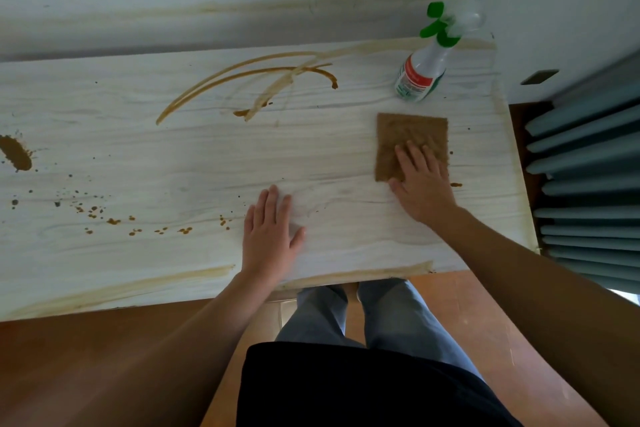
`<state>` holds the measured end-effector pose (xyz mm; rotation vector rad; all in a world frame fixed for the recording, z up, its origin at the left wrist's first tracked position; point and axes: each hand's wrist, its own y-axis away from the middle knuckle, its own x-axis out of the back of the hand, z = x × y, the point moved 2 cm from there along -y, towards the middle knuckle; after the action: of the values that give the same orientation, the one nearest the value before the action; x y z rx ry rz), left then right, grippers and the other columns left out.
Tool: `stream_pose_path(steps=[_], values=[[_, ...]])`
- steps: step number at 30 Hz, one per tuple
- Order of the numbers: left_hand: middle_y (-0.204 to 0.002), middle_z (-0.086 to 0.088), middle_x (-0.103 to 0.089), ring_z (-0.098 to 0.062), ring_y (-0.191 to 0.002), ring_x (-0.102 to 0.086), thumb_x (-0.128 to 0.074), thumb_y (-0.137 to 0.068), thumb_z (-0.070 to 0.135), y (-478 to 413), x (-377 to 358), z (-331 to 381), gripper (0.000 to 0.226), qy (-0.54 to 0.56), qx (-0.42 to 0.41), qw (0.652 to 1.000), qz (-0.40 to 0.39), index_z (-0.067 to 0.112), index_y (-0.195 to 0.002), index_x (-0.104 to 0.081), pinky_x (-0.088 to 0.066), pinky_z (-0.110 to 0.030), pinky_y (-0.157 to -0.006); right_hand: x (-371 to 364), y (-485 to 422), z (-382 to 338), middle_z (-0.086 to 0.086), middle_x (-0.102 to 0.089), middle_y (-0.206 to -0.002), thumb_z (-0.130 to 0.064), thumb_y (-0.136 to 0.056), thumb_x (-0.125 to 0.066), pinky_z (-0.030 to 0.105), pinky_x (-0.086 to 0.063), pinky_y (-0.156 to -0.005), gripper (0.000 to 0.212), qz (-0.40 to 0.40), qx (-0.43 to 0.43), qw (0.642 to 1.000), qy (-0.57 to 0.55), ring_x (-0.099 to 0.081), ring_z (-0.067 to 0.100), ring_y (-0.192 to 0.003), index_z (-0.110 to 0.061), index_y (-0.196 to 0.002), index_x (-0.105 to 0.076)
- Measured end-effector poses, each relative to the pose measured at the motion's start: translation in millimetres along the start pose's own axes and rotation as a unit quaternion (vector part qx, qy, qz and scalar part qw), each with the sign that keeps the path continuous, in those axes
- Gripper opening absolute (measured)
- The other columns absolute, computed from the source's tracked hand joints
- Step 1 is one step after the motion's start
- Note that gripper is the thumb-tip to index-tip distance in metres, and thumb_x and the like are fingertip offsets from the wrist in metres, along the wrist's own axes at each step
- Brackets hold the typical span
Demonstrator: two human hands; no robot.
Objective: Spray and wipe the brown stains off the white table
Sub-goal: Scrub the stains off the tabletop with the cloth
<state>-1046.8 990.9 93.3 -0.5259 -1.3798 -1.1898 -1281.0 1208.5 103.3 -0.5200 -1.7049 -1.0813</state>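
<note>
Pressing the brown cloth [412, 133] flat near the bench's [207, 163] right end, the right grip [424, 185] has its fingers [414, 154] straight. The left grip [272, 232] lies flat too, on bare bench beside it. Behind the cloth stands the spray bottle [420, 71]. Across mid-bench arc brown stains [242, 74], with a blot [15, 153] and specks [113, 220] leftward. Perhaps a pleated curtain [588, 166] hangs right.

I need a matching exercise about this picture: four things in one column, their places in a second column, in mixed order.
1. bottle
2. cloth
3. left hand
4. large stain

a. flat on the bare table
b. partly under the right hand
c. at the picture's left edge
d. stands near the far right corner

Pairs: 1-d, 2-b, 3-a, 4-c.
</note>
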Motion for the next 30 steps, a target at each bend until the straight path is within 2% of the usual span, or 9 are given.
stream_pose_path(steps=[4, 7, 11, 14, 18, 20, 23, 30], values=[[-0.169, -0.014, -0.015, -0.031, -0.157, -0.01, -0.045, -0.101, 0.052, -2, 4, 5, 0.069, 0.01, 0.007, 1.0, 0.008, 0.014, -0.157, -0.031, -0.015, -0.047, -0.126, 1, -4, -17, 0.005, -0.01, -0.167, -0.049, -0.1, -0.04, 0.053, -0.011, -0.122, 0.068, 0.01, -0.05, 0.997, -0.049, -0.005, 0.033, -0.153, -0.023, -0.159, -0.017], [-0.161, -0.019, -0.035, -0.037, -0.15, -0.029, -0.055, -0.099, 0.044, -5, 10, 14, 0.058, 0.024, 0.021, 0.998, 0.05, 0.012, -0.146, -0.048, -0.027, -0.052, -0.121, -12, 15, -32, 0.006, -0.007, -0.168, -0.05, -0.099, -0.04, 0.052, -0.007, -0.124, 0.071, 0.006, -0.027, 0.998, -0.048, -0.002, 0.033, -0.153, -0.022, -0.159, -0.013], [-0.157, -0.018, -0.041, -0.038, -0.146, -0.037, -0.057, -0.098, 0.042, -18, 13, 38, 0.055, 0.02, -0.02, 0.997, 0.074, 0.011, -0.143, -0.052, -0.031, -0.054, -0.117, -33, 54, -35, 0.003, 0.0, -0.168, -0.051, -0.099, -0.032, 0.049, -0.003, -0.125, 0.072, -0.007, 0.017, 0.999, -0.039, 0.005, 0.028, -0.154, -0.025, -0.16, -0.004], [-0.159, -0.015, -0.039, -0.035, -0.147, -0.035, -0.052, -0.098, 0.047, -33, 10, 65, 0.057, 0.023, -0.058, 0.997, 0.048, 0.014, -0.145, -0.049, -0.028, -0.052, -0.119, -46, 80, -20, 0.002, 0.003, -0.169, -0.051, -0.098, -0.03, 0.049, -0.007, -0.125, 0.074, -0.022, 0.051, 0.998, -0.01, 0.007, 0.026, -0.154, -0.026, -0.16, 0.002], [-0.158, -0.016, -0.04, -0.036, -0.147, -0.035, -0.052, -0.097, 0.046, -47, 0, 96, 0.056, 0.016, -0.09, 0.995, 0.04, 0.014, -0.143, -0.05, -0.03, -0.052, -0.119, -36, 78, 34, 0.003, -0.008, -0.168, -0.05, -0.1, -0.031, 0.05, -0.015, -0.124, 0.07, -0.01, 0.042, 0.999, 0.003, -0.003, 0.027, -0.155, -0.024, -0.16, -0.007], [-0.161, -0.018, -0.035, -0.039, -0.149, -0.03, -0.052, -0.097, 0.047, -49, -5, 107, 0.061, 0.009, -0.077, 0.996, 0.032, 0.013, -0.147, -0.047, -0.028, -0.053, -0.12, -25, 60, 62, 0.005, -0.009, -0.168, -0.05, -0.101, -0.031, 0.05, -0.01, -0.124, 0.069, -0.002, 0.019, 1.0, -0.002, -0.004, 0.029, -0.154, -0.023, -0.16, -0.01], [-0.167, -0.017, -0.021, -0.036, -0.155, -0.015, -0.041, -0.1, 0.05, -49, -14, 114, 0.066, 0.003, -0.047, 0.999, 0.021, 0.013, -0.154, -0.035, -0.017, -0.053, -0.125, -5, 18, 93, 0.005, -0.011, -0.168, -0.046, -0.103, -0.033, 0.051, -0.009, -0.122, 0.066, 0.02, 0.009, 1.0, -0.019, -0.004, 0.032, -0.154, -0.021, -0.16, -0.012], [-0.167, -0.014, -0.02, -0.032, -0.156, -0.013, -0.034, -0.101, 0.054, -47, -22, 115, 0.066, -0.007, -0.033, 0.998, 0.049, 0.014, -0.153, -0.033, -0.015, -0.051, -0.126, 7, -30, 72, 0.007, -0.013, -0.167, -0.034, -0.102, -0.039, 0.051, -0.005, -0.125, 0.063, 0.063, 0.018, 0.996, -0.053, -0.005, 0.033, -0.154, -0.019, -0.159, -0.02]])
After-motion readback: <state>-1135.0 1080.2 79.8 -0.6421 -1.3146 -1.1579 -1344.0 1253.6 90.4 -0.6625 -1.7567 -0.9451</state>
